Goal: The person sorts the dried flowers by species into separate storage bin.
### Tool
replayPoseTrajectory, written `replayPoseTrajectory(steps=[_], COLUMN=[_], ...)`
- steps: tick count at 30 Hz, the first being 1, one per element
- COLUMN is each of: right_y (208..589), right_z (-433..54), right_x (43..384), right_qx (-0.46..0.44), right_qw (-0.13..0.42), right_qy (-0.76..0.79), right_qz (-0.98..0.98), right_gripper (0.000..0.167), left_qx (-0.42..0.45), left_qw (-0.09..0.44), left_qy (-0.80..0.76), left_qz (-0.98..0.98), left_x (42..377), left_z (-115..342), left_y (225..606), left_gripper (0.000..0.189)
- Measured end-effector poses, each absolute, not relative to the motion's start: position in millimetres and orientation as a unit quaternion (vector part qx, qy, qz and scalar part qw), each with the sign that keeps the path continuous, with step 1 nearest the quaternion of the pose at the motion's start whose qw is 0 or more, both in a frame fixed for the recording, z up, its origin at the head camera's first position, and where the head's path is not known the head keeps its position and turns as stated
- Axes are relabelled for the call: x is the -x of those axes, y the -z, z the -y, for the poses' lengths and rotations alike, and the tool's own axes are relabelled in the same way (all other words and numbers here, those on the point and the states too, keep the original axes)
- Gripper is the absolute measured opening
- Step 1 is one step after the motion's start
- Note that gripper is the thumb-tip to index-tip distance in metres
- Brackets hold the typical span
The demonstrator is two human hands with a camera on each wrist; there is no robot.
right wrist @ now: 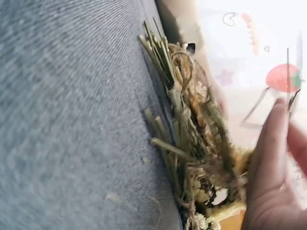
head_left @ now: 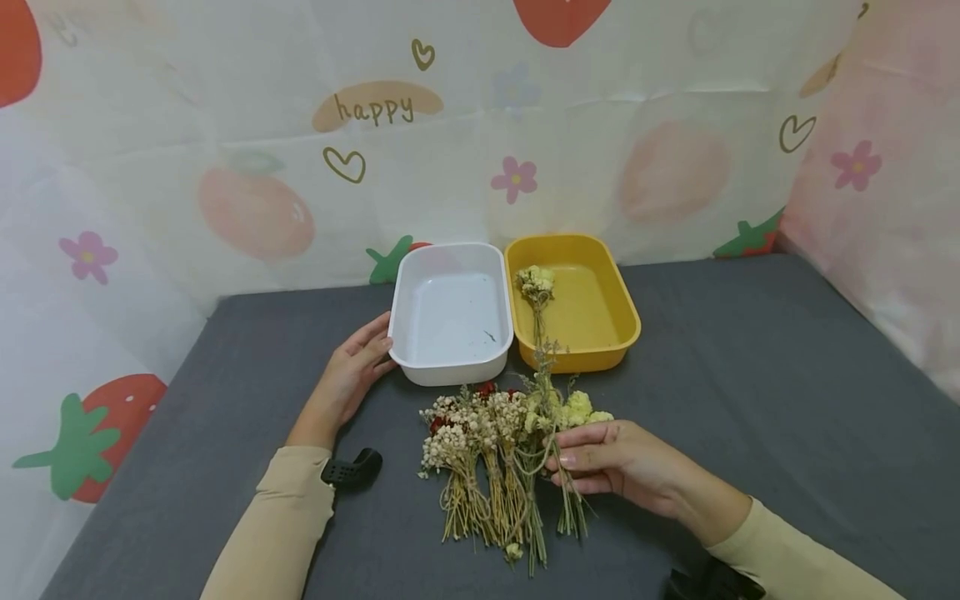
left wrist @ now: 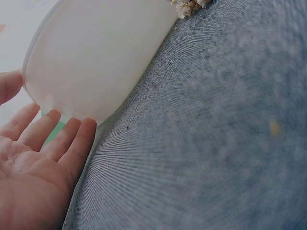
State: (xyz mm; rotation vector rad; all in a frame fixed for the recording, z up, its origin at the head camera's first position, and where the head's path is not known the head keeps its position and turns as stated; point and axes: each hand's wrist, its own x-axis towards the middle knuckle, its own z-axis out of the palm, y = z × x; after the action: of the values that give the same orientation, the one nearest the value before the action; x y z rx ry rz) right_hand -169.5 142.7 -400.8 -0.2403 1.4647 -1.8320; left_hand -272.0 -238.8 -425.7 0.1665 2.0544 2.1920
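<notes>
Against the left side of the white plastic basin [head_left: 450,375] my left hand [head_left: 352,375] rests with its fingers fairly straight. In the left wrist view the thumb [left wrist: 9,86] is at the basin's rim and the fingertips [left wrist: 87,125] lie along its wall. My right hand [head_left: 630,467] pinches a thin grey-green dried flower sprig [head_left: 551,392] between thumb and fingers. Beneath and beside it lie several tied bunches of dried flowers [head_left: 480,433], white, dark red and pale yellow, their stems toward me. The right wrist view shows cut stems [right wrist: 168,72] close to that hand.
A yellow basin [head_left: 622,333] touches the white one on its right, with a pale yellow dried bunch [head_left: 536,283] lying inside. Dark bits lie in the white basin. Grey cloth [head_left: 750,375] covers the table, and a printed curtain [head_left: 465,150] hangs behind.
</notes>
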Motion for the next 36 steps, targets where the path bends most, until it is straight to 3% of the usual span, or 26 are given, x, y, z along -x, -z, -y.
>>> replayPoseTrajectory(steps=[9, 19, 36], right_y=[397.9, 395.2, 401.3], right_z=[-142.7, -141.4, -136.1], right_x=[167.4, 166.4, 162.8], right_qx=[0.065, 0.048, 0.075], right_qw=[0.393, 0.392, 0.346], right_qy=[0.705, 0.717, 0.702], right_qz=[-0.587, -0.574, -0.617], right_gripper=[0.035, 0.017, 0.024], left_qx=[-0.055, -0.062, -0.049], left_qw=[0.061, 0.056, 0.064], left_qy=[-0.726, -0.728, -0.723], left_qz=[-0.682, -0.681, -0.686], left_x=[270.4, 269.6, 271.2], left_z=[237.3, 237.1, 237.7], left_y=[424.6, 424.8, 424.6], left_gripper=[0.057, 0.057, 0.056])
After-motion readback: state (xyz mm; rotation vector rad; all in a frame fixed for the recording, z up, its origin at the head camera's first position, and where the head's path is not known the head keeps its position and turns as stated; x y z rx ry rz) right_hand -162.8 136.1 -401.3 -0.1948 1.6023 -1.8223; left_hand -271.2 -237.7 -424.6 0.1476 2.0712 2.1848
